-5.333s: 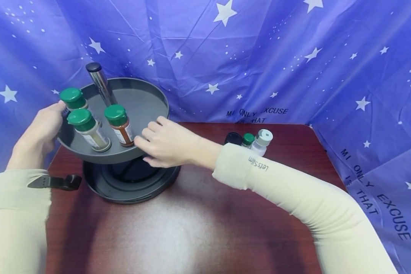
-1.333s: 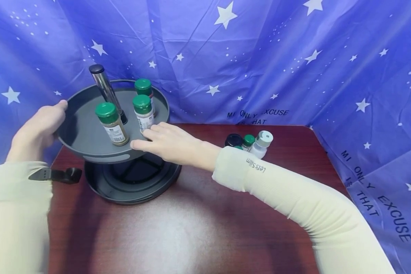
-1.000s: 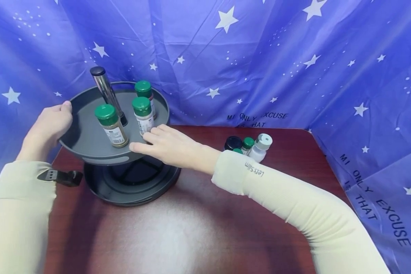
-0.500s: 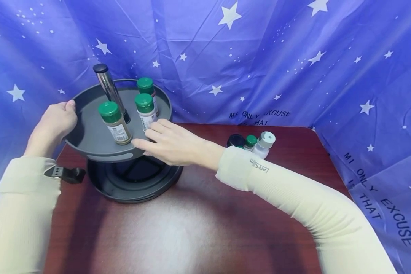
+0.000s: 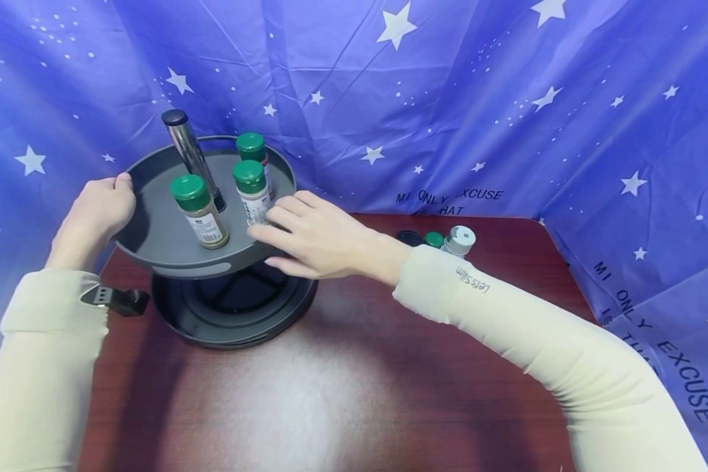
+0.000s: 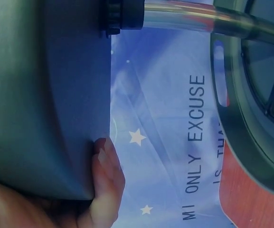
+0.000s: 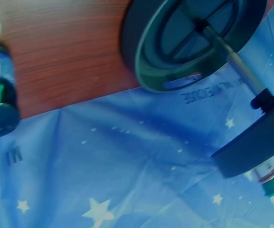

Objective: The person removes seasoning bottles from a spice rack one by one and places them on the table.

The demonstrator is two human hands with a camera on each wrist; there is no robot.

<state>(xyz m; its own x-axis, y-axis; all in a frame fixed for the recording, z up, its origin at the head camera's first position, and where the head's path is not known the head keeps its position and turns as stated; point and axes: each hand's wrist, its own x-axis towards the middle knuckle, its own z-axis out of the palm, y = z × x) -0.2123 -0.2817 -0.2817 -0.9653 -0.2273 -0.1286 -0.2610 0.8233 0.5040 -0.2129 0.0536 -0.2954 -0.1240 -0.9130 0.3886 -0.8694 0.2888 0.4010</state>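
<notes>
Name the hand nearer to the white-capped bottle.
Right. The right hand is left of the bottle, by the upper tray; the left hand is farther left, gripping the tray's left rim.

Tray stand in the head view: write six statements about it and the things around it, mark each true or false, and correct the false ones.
1. Three green-capped jars stand on the upper tray. True.
2. A metal pole with a black top rises above the upper tray. True.
3. The left hand grips the metal pole. False: it grips the upper tray's rim.
4. Every container stands on the upper tray. False: a pale-capped bottle, for one, stands on the table.
5. The lower tray rests on the table. True.
6. The jar nearest the right hand has no cap. False: its green cap is on.
</notes>
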